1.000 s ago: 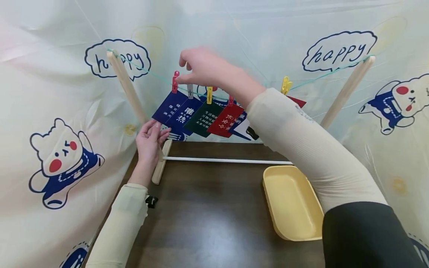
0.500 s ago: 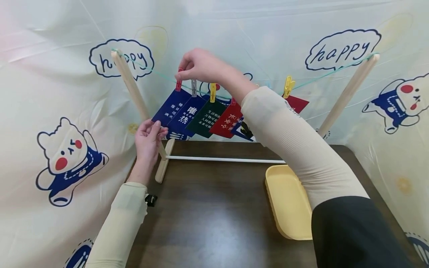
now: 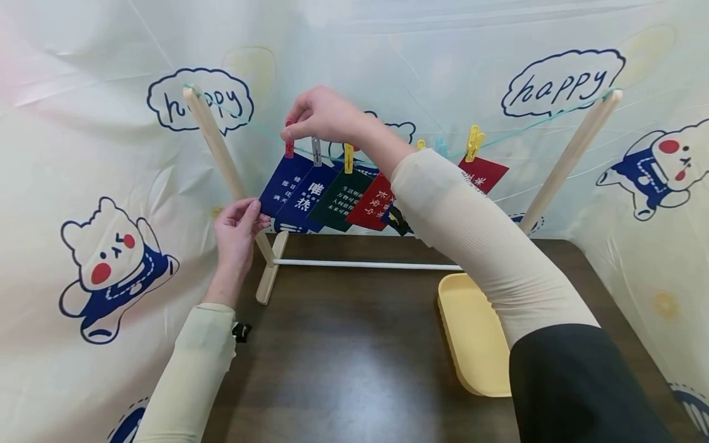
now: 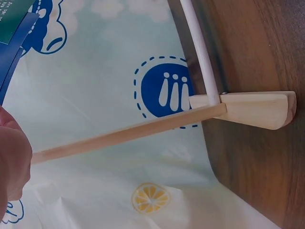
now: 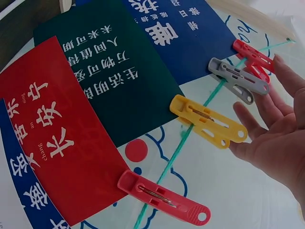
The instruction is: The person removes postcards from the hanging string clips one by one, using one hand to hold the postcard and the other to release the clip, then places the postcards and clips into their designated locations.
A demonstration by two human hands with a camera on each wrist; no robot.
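The fingers of the right hand (image 3: 321,117) are pinching the end red clip (image 3: 290,149) by its upper end, while those of the left hand (image 3: 237,227) are holding the lower-left corner of the outer blue card (image 3: 281,182), which is hanging aslant beneath that clip. A second ago the right fingers were parted beside the clip; now they are closing on it, and the left hand is sitting slightly farther left. That is probably putting the card under control from top and bottom, though I cannot tell how firmly the clip is biting. Next along the green string (image 5: 174,153), an inner blue card (image 3: 306,200) is hanging under a grey clip (image 3: 316,152), then a green card (image 3: 340,200) under a yellow clip (image 3: 348,159). Farther out, a wooden post (image 3: 218,144) is supporting the string, and a yellow tray (image 3: 471,332) is resting on the desk (image 3: 343,344).
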